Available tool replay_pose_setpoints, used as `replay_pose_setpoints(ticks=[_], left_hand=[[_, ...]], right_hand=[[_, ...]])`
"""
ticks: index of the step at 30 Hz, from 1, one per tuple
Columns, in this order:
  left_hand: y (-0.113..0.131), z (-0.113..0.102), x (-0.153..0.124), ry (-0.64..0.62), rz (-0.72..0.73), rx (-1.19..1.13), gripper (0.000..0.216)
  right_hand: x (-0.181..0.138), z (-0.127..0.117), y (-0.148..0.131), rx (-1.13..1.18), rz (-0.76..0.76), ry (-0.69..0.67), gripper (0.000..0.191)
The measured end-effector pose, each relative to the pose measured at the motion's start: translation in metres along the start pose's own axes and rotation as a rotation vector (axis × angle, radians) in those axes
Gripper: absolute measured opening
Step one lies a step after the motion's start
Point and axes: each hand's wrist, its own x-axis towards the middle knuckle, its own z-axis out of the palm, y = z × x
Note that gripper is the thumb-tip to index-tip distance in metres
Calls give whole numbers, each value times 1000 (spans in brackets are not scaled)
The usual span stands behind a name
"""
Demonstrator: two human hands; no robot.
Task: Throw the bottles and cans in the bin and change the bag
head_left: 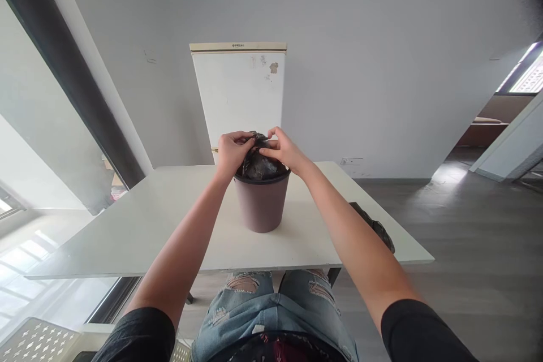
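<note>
A mauve plastic bin stands upright in the middle of a white table. A black plastic bag sits inside it and bulges above the rim. My left hand is closed on the gathered top of the bag from the left. From the right, my right hand pinches the same bunched top with its fingertips. Both hands meet just above the bin's mouth.
Another dark bag lies on the table's right edge, partly behind my right forearm. A white fridge stands against the grey wall behind the table. A window runs along the left; a doorway opens at the right.
</note>
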Motion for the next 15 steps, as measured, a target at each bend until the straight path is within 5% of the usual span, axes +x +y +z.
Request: replay_pose_setpoints(ticks=[6,10,15], left_hand=[[-1,1,-2,66,-71,-102,11],[-8,-1,1,-36,-114,-268,21],[-8,-9,3,-275,-119,-367,32]], right_hand=[[-13,6,1,-307,-185,114,10],[-11,9,7,-510,-148,257,23],[-8,7,14,-255,-225,377,16]])
